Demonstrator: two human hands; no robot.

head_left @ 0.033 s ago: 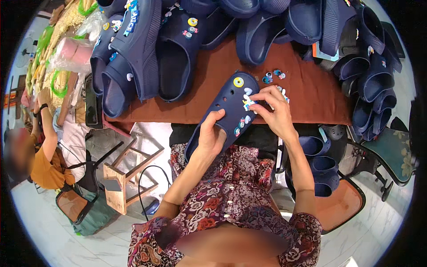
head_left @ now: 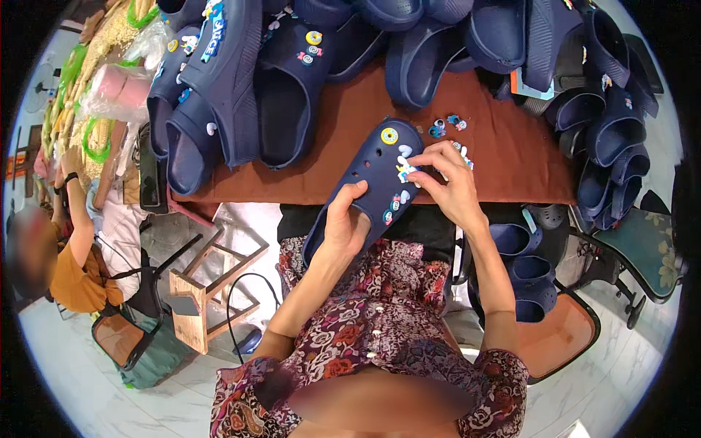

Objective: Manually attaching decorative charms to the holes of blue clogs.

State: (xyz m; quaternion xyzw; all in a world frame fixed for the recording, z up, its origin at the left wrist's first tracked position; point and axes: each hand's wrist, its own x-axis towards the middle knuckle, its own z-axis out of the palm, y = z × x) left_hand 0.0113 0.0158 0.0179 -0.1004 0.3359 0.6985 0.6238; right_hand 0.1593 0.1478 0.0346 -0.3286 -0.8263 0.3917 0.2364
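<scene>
Leans the left forearm point(head_left: 305, 294) toward one o'clock, gripping with the left hand point(head_left: 346, 228). Leans the right forearm point(head_left: 491, 266) toward eleven, pinching, thumb point(head_left: 423, 179) to forefinger point(head_left: 431, 160), with the right hand point(head_left: 454, 182).

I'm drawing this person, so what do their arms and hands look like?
The left hand and right hand have no gloves, and I can see no watch or bracelet on them. The left sleeve and right sleeve are short, stopping near the elbows. Both have a busy, swirly flower pattern in dark purple, red and pale cream.
</scene>
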